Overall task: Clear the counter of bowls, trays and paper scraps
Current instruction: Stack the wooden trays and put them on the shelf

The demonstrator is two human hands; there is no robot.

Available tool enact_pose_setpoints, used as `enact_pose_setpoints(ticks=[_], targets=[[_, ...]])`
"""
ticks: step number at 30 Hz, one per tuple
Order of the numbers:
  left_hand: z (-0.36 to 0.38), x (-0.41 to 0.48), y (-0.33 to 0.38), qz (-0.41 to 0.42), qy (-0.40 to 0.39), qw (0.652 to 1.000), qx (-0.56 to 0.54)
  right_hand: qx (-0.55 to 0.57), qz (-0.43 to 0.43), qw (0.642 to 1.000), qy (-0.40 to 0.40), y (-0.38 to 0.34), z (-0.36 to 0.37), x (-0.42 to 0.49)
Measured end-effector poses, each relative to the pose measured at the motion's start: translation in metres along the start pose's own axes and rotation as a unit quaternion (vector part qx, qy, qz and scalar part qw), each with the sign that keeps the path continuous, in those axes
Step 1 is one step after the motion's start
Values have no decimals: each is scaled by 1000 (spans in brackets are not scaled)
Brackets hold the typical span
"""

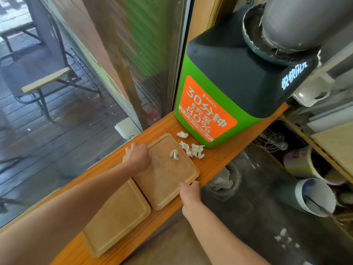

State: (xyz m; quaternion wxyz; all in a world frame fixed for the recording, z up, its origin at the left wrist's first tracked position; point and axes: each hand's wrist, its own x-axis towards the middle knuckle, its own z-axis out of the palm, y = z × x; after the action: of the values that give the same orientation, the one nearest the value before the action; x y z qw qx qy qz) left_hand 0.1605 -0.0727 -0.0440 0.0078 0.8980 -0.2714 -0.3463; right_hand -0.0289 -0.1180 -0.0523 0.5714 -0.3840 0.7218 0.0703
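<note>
Two pale wooden trays lie on the orange counter (pixel 214 167). The far tray (pixel 168 180) overlaps the near tray (pixel 118 215). My left hand (pixel 136 156) grips the far tray's left edge, and my right hand (pixel 190 194) holds its right front corner. One crumpled white paper scrap (pixel 174 154) rests on the far tray. A bigger scrap (pixel 194 151) lies half over the tray's far right edge. A third scrap (pixel 182 134) sits on the counter beside the green box.
A green and black box with an orange label (pixel 219 92) stands at the counter's far end. A window (pixel 57 92) runs along the left. Below the counter on the right are a bin holding white paper (pixel 223 180) and rolled tubes (pixel 309 196) on the floor.
</note>
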Motion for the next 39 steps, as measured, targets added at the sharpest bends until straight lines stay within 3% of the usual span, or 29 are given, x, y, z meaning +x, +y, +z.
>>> enact_pose_setpoints(ticks=[5,15,23,29,34,39], targets=[[-4,11,2,-6,-15,1000,-15,153,44,986,-54,-5,-9,8],[-26,11,-7,34,-19,999,-29,168,58,981,-74,2,-16,8],[-45,-14,-23,-10,-115,988,-107,125,51,981,-142,-5,-38,-7],[-61,-36,-32,-17,-86,982,-170,106,19,982,-158,-11,-34,-23],[-72,-58,-67,-10,-42,989,-141,73,-4,982,-175,-4,-14,-46],[-68,-94,-119,-65,-36,977,-198,-12,-67,980,-185,-2,9,-62]])
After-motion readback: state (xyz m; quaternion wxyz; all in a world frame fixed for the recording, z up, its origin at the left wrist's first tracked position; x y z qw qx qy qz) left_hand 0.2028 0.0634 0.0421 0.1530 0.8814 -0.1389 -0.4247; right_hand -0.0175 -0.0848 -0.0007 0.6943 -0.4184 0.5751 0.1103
